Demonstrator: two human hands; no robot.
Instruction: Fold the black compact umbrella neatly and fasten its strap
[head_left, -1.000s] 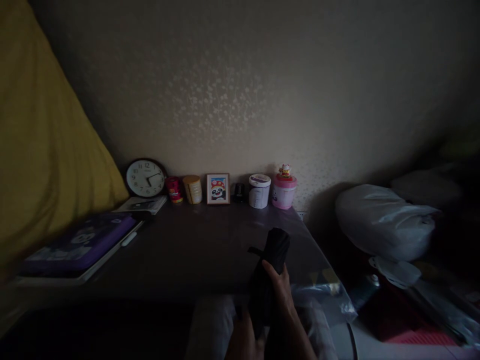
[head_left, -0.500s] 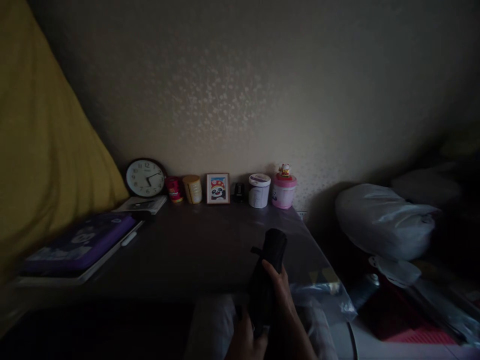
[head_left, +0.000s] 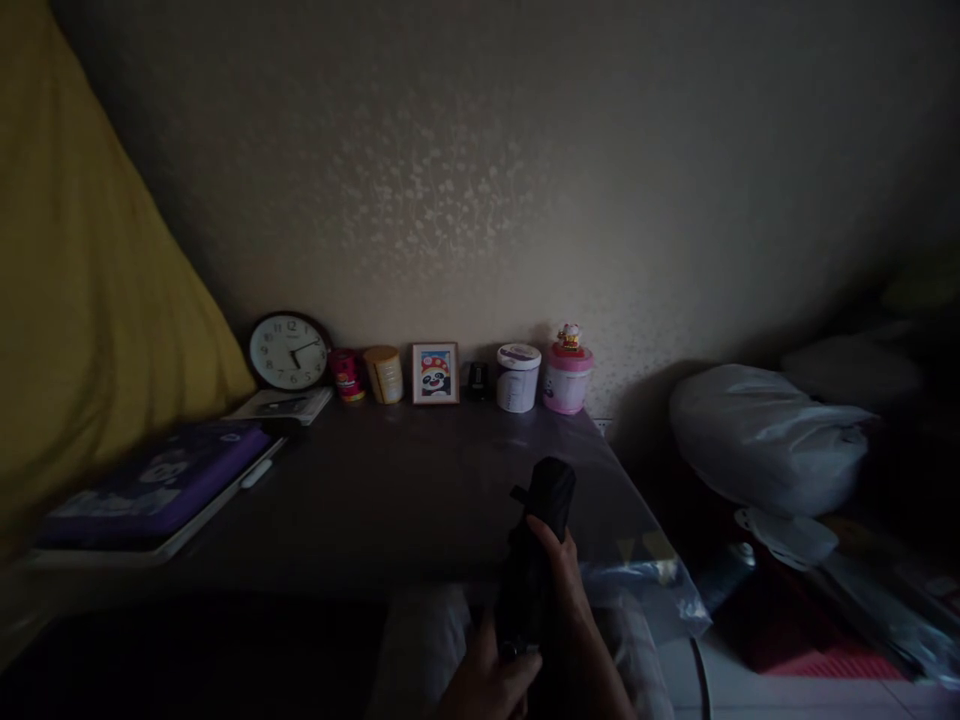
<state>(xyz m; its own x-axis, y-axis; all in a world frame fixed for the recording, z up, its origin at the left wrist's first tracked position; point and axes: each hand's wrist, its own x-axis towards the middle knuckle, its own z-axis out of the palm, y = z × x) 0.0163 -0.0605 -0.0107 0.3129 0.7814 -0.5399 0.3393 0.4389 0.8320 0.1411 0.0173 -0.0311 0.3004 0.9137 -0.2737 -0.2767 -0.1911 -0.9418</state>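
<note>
A black folded umbrella [head_left: 551,490] points away from me over the front edge of the table, with a short strap sticking out at its left side. My right hand [head_left: 566,575] is wrapped round its middle from the right, the thumb lying along the top. Lower down, my left hand [head_left: 487,675] closes on its near end, where a small shiny spot shows by the thumb. Deep shadow hides most of the fingers and the lower part of the umbrella.
Along the wall on the table [head_left: 390,490] stand a clock [head_left: 290,352], several tubs, a framed panda picture [head_left: 436,375] and a lucky cat figurine [head_left: 570,338]. At left lies a purple case [head_left: 165,480] by a yellow curtain [head_left: 82,260]. White bags [head_left: 765,440] fill the right side.
My left hand has shifted slightly at the near end, and the shiny spot there shows more. The umbrella has tilted a little; my right hand keeps its hold.
</note>
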